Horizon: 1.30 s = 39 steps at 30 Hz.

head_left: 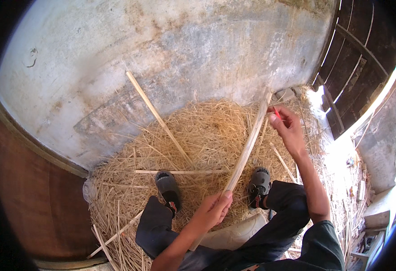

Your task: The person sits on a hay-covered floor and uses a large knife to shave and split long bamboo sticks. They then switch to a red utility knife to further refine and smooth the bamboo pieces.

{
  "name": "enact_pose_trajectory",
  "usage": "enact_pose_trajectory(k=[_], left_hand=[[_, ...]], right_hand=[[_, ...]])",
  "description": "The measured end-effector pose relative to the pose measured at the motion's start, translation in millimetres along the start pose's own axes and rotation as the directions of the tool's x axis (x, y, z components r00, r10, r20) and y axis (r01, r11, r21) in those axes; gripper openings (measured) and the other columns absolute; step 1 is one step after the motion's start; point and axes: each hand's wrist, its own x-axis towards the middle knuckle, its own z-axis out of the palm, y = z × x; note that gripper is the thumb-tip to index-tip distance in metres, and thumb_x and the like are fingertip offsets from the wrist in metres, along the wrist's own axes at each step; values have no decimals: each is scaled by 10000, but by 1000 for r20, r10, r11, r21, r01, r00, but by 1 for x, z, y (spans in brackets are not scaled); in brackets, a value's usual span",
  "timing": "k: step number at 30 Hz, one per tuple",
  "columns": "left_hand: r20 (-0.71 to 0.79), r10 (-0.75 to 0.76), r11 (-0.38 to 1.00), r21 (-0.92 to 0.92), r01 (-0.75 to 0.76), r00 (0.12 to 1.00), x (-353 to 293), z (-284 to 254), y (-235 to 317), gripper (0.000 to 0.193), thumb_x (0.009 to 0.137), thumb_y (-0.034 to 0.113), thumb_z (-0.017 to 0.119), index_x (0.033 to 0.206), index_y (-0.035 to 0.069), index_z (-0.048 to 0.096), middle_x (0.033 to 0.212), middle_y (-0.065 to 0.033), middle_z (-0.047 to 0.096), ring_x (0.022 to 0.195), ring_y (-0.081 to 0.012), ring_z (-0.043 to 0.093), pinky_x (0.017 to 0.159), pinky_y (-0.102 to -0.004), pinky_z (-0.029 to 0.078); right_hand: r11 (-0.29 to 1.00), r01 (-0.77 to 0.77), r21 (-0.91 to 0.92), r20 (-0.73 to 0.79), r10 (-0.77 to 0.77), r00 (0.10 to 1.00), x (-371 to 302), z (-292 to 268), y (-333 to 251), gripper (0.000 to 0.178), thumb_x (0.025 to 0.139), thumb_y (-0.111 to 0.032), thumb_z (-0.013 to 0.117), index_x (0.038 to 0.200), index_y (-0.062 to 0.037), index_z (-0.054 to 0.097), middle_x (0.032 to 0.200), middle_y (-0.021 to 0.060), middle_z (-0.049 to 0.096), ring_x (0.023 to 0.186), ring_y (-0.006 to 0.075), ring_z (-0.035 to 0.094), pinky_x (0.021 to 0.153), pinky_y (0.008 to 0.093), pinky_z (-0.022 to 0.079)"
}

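A long pale wooden strip (246, 149) slants up and away to the right between my knees. My left hand (211, 212) is closed around it near its lower end. Beside the strip's upper part, my right hand (290, 131) pinches a small red object (277, 113). Only a short red piece shows, so I cannot make out its kind. Whether it touches the strip is unclear. My shoes stand on straw (207, 122), one on each side of the strip.
Another pale strip (155, 108) leans on the stained wall (184, 54). A third strip (184, 171) lies across the straw, with several more scattered around. A dark plank door (351, 67) stands at the right, a brown panel (35, 194) at the left. Something pale (240, 232) lies beneath my legs.
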Motion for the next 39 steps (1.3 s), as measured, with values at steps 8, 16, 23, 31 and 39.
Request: enact_pose_trajectory(k=[8, 16, 23, 31, 39], left_hand=[[57, 121, 969, 211, -131, 991, 8, 4, -1, 435, 1149, 420, 406, 1111, 29, 592, 669, 40, 439, 519, -60, 481, 487, -219, 404], [-101, 281, 958, 81, -274, 954, 18, 9, -3, 395, 1158, 385, 400, 1115, 33, 572, 663, 53, 393, 507, -45, 349, 466, -239, 310], [-197, 327, 945, 92, -314, 924, 15, 6, 1, 408, 1159, 409, 387, 1029, 55, 541, 659, 62, 368, 493, -42, 319, 457, -238, 288], [-232, 292, 955, 20, -296, 928, 13, 3, 7, 397, 1153, 399, 414, 1014, 52, 546, 672, 59, 415, 533, -34, 394, 480, -222, 347], [-264, 296, 955, 48, -294, 918, 16, -2, 1, 423, 1150, 450, 395, 929, 104, 496, 657, 57, 370, 477, -42, 309, 432, -255, 271]], right_hand=[[913, -291, 287, 185, 245, 952, -19, 27, -6, 325, 989, -354, 753, 1082, -43, 752, 603, -100, 450, 493, 27, 365, 459, 253, 261], [981, 0, 196, 157, -32, 987, -39, 45, -20, 285, 994, -277, 740, 1086, -8, 718, 867, 19, 666, 737, 101, 597, 649, 296, 496], [791, 552, -263, 345, -457, 820, -52, 48, -19, 236, 921, -262, 791, 1079, -93, 747, 892, 87, 710, 726, 245, 724, 607, 357, 565], [706, 634, -317, 394, -510, 765, -66, 60, -15, 235, 906, -286, 800, 1079, -131, 760, 831, 43, 678, 631, 227, 691, 530, 358, 548], [719, 614, -325, 393, -488, 780, -66, 69, -14, 286, 869, -284, 844, 1074, -97, 775, 784, 51, 666, 568, 233, 661, 489, 357, 509]])
